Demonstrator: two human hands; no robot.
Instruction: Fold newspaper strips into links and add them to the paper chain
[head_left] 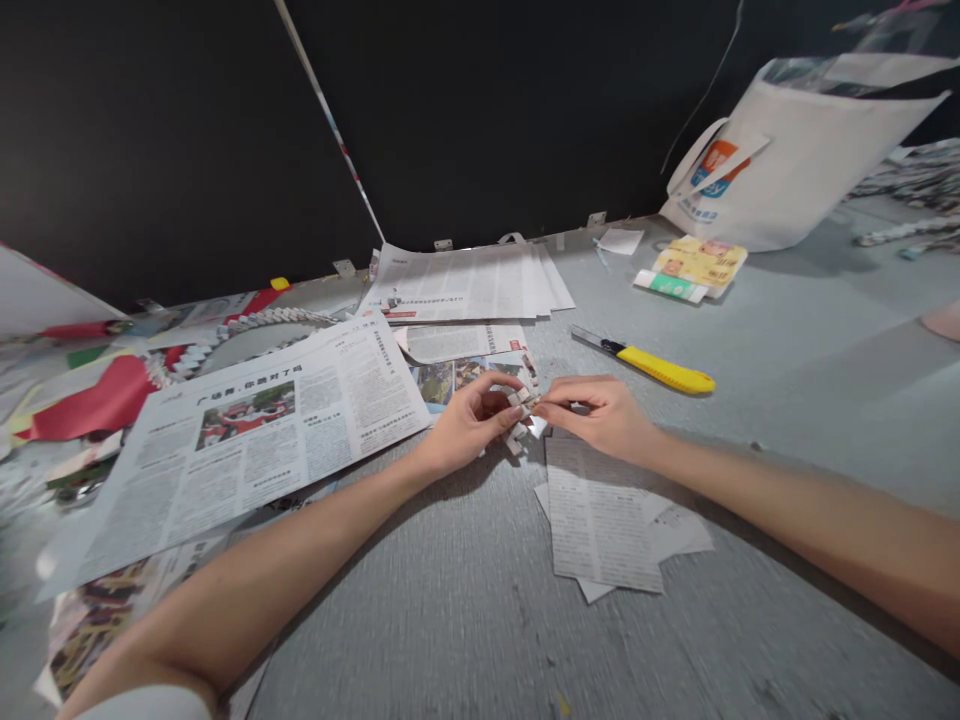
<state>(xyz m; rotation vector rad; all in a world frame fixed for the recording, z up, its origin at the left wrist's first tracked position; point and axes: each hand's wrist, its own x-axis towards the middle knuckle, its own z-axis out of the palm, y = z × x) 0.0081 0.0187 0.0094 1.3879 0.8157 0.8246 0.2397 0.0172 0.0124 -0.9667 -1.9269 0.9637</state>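
Note:
Between my two hands is a small chain of folded newspaper strips [516, 436], zigzag in shape. My left hand [480, 418] is closed round it, thumb and fingers pinching its side. The fingertips of my right hand [589, 408] pinch the chain's right end; exactly what piece they hold is hard to make out. Just below my right hand lie cut newspaper pieces [600, 520], stacked askew on the grey table [420, 620]. A yellow utility knife [660, 368] rests behind my right forearm, its blade end pointing left.
A large newspaper sheet [262, 430] covers the left side, with a longer folded-paper chain [277, 318] behind it. More newspaper sheets [465, 280] are stacked at the back. A white bag [787, 160] stands back right, near a glue stick [670, 287] and a yellow packet [705, 262].

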